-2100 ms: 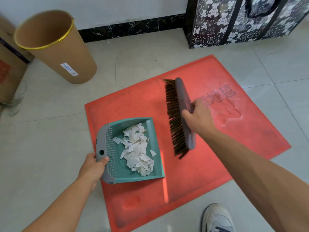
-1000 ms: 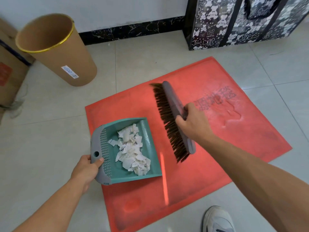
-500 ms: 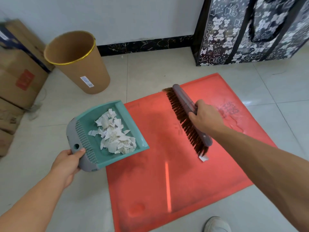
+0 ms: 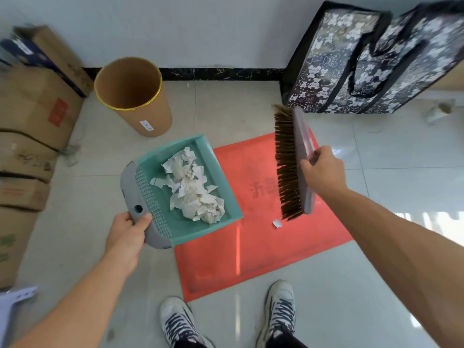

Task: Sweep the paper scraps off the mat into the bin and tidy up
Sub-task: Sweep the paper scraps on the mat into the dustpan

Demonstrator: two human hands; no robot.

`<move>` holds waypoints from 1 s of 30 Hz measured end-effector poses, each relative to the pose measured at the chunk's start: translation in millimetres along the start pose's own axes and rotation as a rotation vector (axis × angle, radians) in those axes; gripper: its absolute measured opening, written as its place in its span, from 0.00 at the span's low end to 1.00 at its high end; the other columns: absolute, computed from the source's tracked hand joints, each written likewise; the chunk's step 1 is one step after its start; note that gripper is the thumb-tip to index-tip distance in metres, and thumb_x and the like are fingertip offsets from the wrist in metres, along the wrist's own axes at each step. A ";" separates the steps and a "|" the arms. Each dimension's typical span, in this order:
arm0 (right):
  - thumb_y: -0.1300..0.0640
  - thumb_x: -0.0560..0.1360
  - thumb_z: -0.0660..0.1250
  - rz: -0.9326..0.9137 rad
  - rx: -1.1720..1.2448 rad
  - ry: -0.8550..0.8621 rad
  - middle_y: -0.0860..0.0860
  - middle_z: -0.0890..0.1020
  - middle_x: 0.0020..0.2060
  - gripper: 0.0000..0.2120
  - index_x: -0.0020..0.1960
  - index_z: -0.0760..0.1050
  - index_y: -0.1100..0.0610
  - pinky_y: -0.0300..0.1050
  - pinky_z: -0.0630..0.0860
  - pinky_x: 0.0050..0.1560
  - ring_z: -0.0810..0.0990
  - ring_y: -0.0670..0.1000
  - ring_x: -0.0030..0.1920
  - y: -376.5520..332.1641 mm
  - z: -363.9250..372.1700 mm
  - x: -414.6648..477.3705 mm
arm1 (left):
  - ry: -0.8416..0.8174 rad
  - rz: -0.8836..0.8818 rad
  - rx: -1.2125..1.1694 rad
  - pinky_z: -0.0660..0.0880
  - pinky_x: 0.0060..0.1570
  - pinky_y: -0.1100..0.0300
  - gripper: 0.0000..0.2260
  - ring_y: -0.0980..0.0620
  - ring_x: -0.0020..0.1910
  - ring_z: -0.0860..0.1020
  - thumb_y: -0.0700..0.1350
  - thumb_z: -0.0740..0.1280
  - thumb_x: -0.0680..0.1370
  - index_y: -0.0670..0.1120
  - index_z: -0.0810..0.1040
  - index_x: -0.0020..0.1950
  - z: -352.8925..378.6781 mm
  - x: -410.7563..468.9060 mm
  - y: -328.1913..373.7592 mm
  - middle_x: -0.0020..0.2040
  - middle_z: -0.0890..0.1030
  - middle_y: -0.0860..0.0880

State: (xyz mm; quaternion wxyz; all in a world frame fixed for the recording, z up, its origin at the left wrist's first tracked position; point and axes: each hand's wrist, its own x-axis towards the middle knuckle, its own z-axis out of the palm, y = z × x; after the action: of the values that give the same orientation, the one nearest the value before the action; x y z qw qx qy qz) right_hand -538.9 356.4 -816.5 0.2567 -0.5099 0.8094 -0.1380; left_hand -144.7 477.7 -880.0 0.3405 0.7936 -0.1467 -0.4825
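Most paper scraps are sitting in the teal dustpan, left hand fingers gripping its handle, not yet over the cardboard bin. Right hand is gripping the brush; one stray scrap is lying on the red mat.

The red mat bears faded dark Chinese characters near its middle, perhaps "沂品", partly hidden behind the brush. The cardboard bin carries a small white sticker low on its side, and a cardboard box a red label; both print too small to read.
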 end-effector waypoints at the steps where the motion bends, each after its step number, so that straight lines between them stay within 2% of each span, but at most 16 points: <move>1: 0.55 0.75 0.65 0.023 -0.012 -0.007 0.54 0.75 0.42 0.08 0.50 0.68 0.57 0.51 0.72 0.43 0.74 0.58 0.43 10.6 0.4 -1.6 | -0.011 -0.008 0.028 0.77 0.57 0.46 0.18 0.45 0.56 0.81 0.43 0.69 0.78 0.40 0.72 0.66 5.5 -2.6 -2.8 0.60 0.81 0.43; 7: 0.56 0.75 0.66 0.193 -0.086 -0.028 0.55 0.75 0.42 0.09 0.51 0.68 0.57 0.47 0.68 0.41 0.72 0.58 0.41 90.8 37.6 6.1 | -0.039 -0.024 0.126 0.76 0.59 0.42 0.14 0.44 0.55 0.80 0.42 0.69 0.78 0.43 0.71 0.61 72.3 6.6 -51.4 0.57 0.81 0.44; 10: 0.56 0.76 0.64 0.254 -0.134 -0.039 0.55 0.74 0.40 0.09 0.52 0.68 0.58 0.46 0.65 0.33 0.72 0.58 0.38 128.6 70.2 12.1 | -0.067 -0.027 0.195 0.75 0.60 0.45 0.13 0.46 0.54 0.79 0.43 0.70 0.77 0.47 0.70 0.58 112.8 19.3 -88.2 0.56 0.80 0.46; 15: 0.57 0.76 0.63 0.246 -0.218 -0.071 0.55 0.72 0.35 0.08 0.51 0.64 0.58 0.47 0.64 0.33 0.71 0.58 0.35 184.1 133.8 25.9 | -0.056 -0.044 0.326 0.74 0.53 0.51 0.11 0.47 0.49 0.77 0.46 0.70 0.77 0.49 0.70 0.55 169.4 49.5 -148.7 0.49 0.78 0.52; 19: 0.56 0.76 0.63 0.210 -0.241 -0.119 0.56 0.73 0.38 0.10 0.54 0.66 0.59 0.49 0.67 0.36 0.73 0.61 0.38 213.3 172.8 31.4 | -0.050 -0.066 0.390 0.74 0.50 0.51 0.10 0.46 0.48 0.77 0.46 0.69 0.78 0.49 0.70 0.55 198.0 80.1 -183.0 0.47 0.77 0.51; 23: 0.55 0.76 0.63 0.123 -0.157 -0.177 0.56 0.72 0.36 0.10 0.50 0.64 0.57 0.51 0.65 0.38 0.76 0.66 0.42 216.4 203.5 24.9 | -0.046 -0.101 0.380 0.76 0.57 0.45 0.10 0.45 0.51 0.78 0.46 0.69 0.78 0.50 0.69 0.55 204.2 103.7 -206.3 0.52 0.79 0.49; 26: 0.54 0.76 0.64 0.105 -0.049 -0.229 0.59 0.77 0.39 0.10 0.49 0.64 0.56 0.50 0.65 0.39 0.76 0.65 0.43 199.3 218.8 16.8 | -0.056 -0.113 0.360 0.75 0.58 0.47 0.11 0.47 0.52 0.77 0.45 0.68 0.79 0.50 0.68 0.58 204.6 106.1 -209.1 0.54 0.78 0.50; 30: 0.52 0.76 0.64 0.061 0.076 -0.327 0.57 0.78 0.40 0.11 0.52 0.67 0.58 0.49 0.66 0.38 0.77 0.63 0.42 178.0 227.4 3.3 | -0.068 -0.132 0.350 0.74 0.56 0.50 0.13 0.47 0.53 0.77 0.44 0.68 0.79 0.48 0.69 0.61 209.0 106.5 -196.1 0.56 0.78 0.49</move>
State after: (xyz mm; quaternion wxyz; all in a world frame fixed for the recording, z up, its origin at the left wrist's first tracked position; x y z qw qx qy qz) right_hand -547.9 440.8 -1092.6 0.4080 -0.4905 0.7663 -0.0757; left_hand -292.1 476.7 -1147.9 0.1598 0.8318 -0.1875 -0.4975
